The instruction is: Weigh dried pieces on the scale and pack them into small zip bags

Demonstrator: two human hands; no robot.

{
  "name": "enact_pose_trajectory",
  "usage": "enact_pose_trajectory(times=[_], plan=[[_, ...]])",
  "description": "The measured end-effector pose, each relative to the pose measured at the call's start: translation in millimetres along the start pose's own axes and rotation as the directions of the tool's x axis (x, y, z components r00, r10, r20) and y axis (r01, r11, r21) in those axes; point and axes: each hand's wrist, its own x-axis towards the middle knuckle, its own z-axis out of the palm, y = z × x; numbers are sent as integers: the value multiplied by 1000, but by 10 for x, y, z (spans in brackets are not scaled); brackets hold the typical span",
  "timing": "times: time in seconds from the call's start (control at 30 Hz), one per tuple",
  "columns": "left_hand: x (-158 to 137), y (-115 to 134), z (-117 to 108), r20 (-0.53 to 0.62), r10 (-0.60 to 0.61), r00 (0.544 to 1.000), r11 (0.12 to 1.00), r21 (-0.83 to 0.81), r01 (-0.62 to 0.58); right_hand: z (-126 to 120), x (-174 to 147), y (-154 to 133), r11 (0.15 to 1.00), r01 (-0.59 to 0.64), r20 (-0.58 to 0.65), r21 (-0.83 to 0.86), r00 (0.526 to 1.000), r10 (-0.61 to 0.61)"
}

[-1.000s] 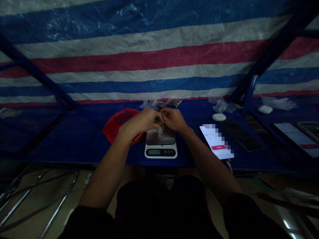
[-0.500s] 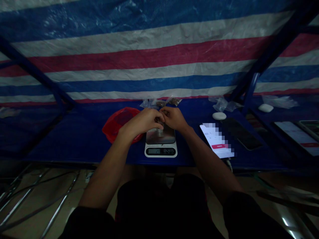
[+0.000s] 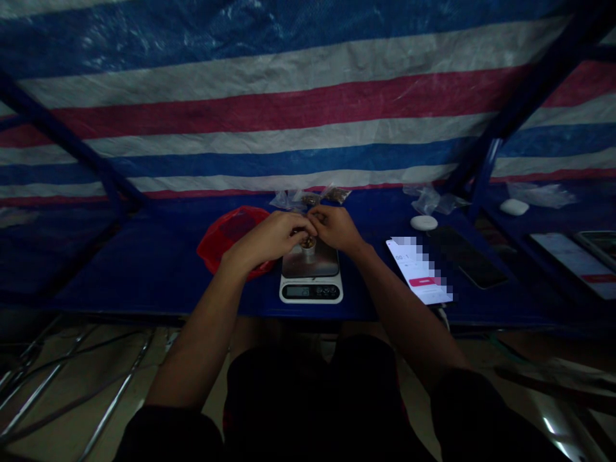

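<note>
A digital kitchen scale [image 3: 311,268] sits before me on the blue table, its small display lit. On its metal plate stands a little pale cup [image 3: 308,251] with small brown and yellowish pieces [image 3: 308,242] in it. My left hand [image 3: 283,233] arches over the cup from the left, fingers curled and their tips against my right hand [image 3: 335,227]. The right one is closed, just behind and right of the cup. Whatever either hand pinches is too small and shadowed to make out.
A red plastic bag [image 3: 216,240] lies open on the left. Behind the scale are small clear bags [image 3: 337,194] with brown contents. On the right lie a lit phone [image 3: 416,276], a dark phone [image 3: 474,260], a white case [image 3: 424,222] and clear bags [image 3: 428,200].
The left fingers and thumb have drawn up and back from the cup, toward the right hand, so its contents show more. The right hand has barely moved.
</note>
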Motion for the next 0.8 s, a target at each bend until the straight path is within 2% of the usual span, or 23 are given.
enact_pose_trajectory(times=[0.1,0.3,0.57,0.7,0.8], plan=[[-15,-21,-6,-2,21,1000,1000,-7,-21,1,-6,-7,1000,0,-5,-17,1000,0],[-52,6,-8,7,-21,1000,999,-48,21,15,2,22,1000,-12,5,-19,1000,12],[-77,-42,18,-52,-7,999,996,-87,3,15,4,41,1000,13,4,-23,1000,-12],[-109,-88,-17,-142,-17,990,999,-33,13,21,3,44,999,23,-1,-47,1000,-23],[-192,-149,-68,-137,-73,988,996,39,79,28,7,48,998,10,-8,-56,1000,-10]])
